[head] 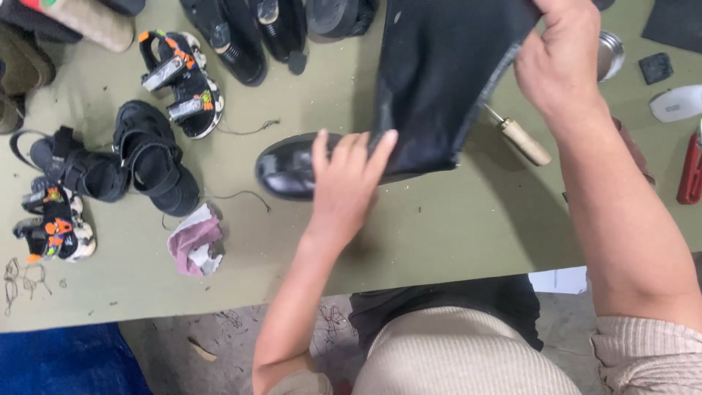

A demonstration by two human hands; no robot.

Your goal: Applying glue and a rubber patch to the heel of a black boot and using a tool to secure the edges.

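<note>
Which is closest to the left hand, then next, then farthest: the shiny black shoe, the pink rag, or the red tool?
From the left hand:
1. Shiny black shoe, touching, under its fingers.
2. Pink rag, on the table's left.
3. Red tool, far right edge.

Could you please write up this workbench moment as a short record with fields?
Setting: olive-green worktable seen from above
Left hand: fingers spread on the lower edge of a tall black boot
Right hand: grips the boot's shaft near its top edge
Boot toe: glossy, resting on the table, pointing left
Left of boot: black sandals, orange-trimmed child's sandals, pink rag
Right of boot: wooden-handled awl, white chalk-like piece, red-handled tool
</note>
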